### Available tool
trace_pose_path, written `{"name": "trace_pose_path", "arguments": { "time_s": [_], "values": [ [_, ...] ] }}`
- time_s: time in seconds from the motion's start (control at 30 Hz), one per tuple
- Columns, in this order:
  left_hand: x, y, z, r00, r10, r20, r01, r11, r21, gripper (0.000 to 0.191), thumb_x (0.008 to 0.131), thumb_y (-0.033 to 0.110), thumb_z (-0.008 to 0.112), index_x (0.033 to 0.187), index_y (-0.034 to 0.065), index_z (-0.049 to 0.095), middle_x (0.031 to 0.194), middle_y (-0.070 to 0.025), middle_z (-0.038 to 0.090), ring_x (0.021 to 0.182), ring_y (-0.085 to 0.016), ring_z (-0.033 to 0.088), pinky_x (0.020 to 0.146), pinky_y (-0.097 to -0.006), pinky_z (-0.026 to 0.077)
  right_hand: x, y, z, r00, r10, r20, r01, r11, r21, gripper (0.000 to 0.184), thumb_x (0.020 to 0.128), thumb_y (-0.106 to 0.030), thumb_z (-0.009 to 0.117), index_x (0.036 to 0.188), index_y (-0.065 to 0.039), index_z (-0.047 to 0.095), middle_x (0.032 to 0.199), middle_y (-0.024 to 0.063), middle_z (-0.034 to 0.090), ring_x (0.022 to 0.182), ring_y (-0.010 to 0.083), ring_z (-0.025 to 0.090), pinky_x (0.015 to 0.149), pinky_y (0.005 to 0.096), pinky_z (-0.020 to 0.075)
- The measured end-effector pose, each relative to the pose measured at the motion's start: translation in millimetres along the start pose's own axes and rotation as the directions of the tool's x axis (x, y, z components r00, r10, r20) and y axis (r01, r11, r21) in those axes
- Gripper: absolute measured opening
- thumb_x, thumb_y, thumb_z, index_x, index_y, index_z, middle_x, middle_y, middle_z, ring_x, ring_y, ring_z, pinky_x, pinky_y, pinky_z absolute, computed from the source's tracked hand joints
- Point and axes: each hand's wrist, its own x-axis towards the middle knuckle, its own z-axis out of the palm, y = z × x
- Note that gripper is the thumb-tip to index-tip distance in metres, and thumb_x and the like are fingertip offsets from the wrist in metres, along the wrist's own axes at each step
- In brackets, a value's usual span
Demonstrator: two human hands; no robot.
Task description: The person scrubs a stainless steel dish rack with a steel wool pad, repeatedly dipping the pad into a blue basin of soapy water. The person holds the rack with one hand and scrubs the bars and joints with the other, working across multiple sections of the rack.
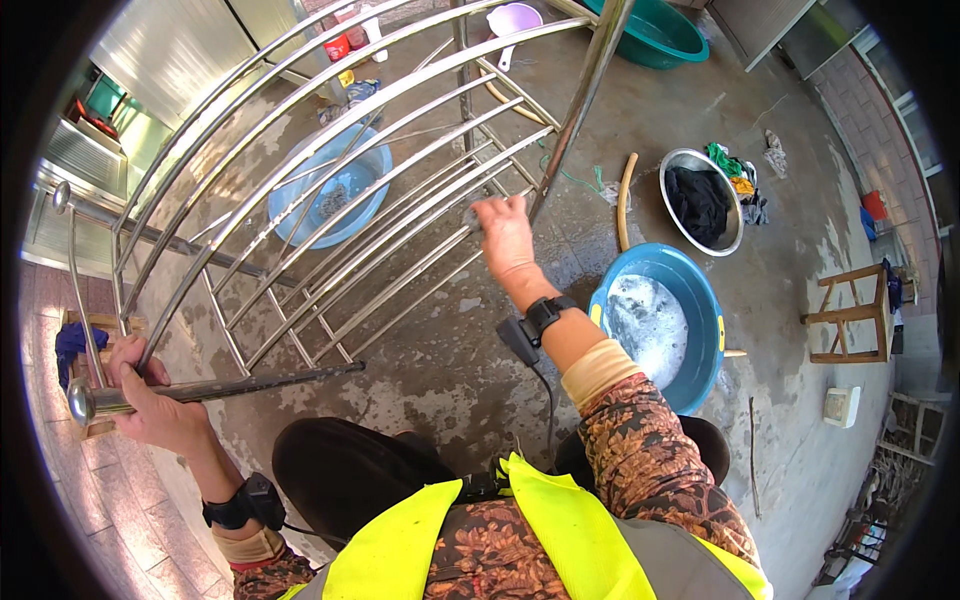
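Observation:
A stainless-steel tube rack [579, 101] with curved bars lies tilted in front of me. My left hand [163, 416] grips its lower-left corner, the thumb and fingers around the post [259, 388] near its rounded end cap. My right hand [511, 238] is at the rack's inner bars on the right, fingers bent over a thin tube. A small grey patch shows at those fingertips, too little to tell what it is. Right of that hand stands a blue basin [705, 341] of foamy water. Behind the bars, a light-blue basin [382, 161] holds a grey clump [334, 201], perhaps a scourer.
A steel bowl [739, 225] holds dark cloth, with coloured cloths [722, 160] beside it. A tan hose [624, 202] runs by the blue basin. A wooden stool [847, 316] is at the right. A green tub [664, 52] and purple dipper [514, 19] lie ahead. The concrete floor is wet.

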Motion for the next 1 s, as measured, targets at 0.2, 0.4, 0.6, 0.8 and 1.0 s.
{"name": "trace_pose_path", "arguments": {
  "time_s": [0.2,0.4,0.6,0.8,1.0],
  "values": [
    [2.3,0.8,-5.5,0.997,0.024,0.067,-0.024,1.0,0.008,0.022,0.094,0.01,0.05,0.089,-0.0044,0.066,0.1,-0.0131,0.065,0.061,-0.009,0.042,0.051,-0.0201,0.028,-37.0,-71.1,33.8,0.861,-0.456,0.226,0.434,0.889,0.143,0.048,0.067,0.005,0.064,0.112,-0.01,0.064,0.11,0.0043,0.064,0.098,0.0289,0.05,0.09,0.0357,0.0476],
    [-3.4,-5.7,-1.2,0.994,0.02,0.104,-0.021,1.0,0.009,0.022,0.095,0.01,0.049,0.09,-0.0041,0.066,0.102,-0.013,0.065,0.063,-0.008,0.043,0.051,-0.0199,0.028,-3.3,36.9,-1.3,0.908,-0.391,0.152,0.413,0.895,-0.166,0.049,0.069,0.004,0.061,0.116,-0.013,0.064,0.119,0.0036,0.063,0.106,0.0293,0.053,0.097,0.0347,0.0457],
    [-4.5,-5.3,4.4,0.997,0.014,0.081,-0.016,1.0,0.022,0.023,0.095,0.01,0.049,0.089,-0.0042,0.065,0.102,-0.0125,0.064,0.064,-0.008,0.043,0.051,-0.0198,0.028,1.7,43.5,-3.1,0.96,-0.185,0.212,0.264,0.851,-0.453,0.054,0.075,-0.002,0.064,0.128,-0.008,0.056,0.131,0.009,0.055,0.122,0.0299,0.048,0.104,0.0389,0.0401],
    [-2.7,0.8,1.7,0.993,0.032,0.114,-0.034,0.999,0.019,0.022,0.095,0.01,0.049,0.088,-0.0039,0.065,0.101,-0.0099,0.064,0.062,-0.007,0.041,0.051,-0.0194,0.028,-13.8,5.9,12.1,0.872,-0.414,0.263,0.472,0.853,-0.222,0.046,0.076,-0.006,0.064,0.122,-0.007,0.058,0.127,0.0088,0.056,0.115,0.0317,0.05,0.096,0.0371,0.0466],
    [-5.7,-1.2,5.1,0.996,0.001,0.092,0.0,1.0,-0.013,0.022,0.095,0.008,0.048,0.087,-0.0038,0.064,0.098,-0.0078,0.063,0.06,-0.007,0.038,0.051,-0.0203,0.027,51.0,45.2,-25.4,0.901,-0.022,0.434,0.172,0.935,-0.31,0.031,0.079,-0.003,0.062,0.11,-0.007,0.063,0.118,0.0131,0.06,0.115,0.0322,0.052,0.095,0.0423,0.0476]
  ]
}}
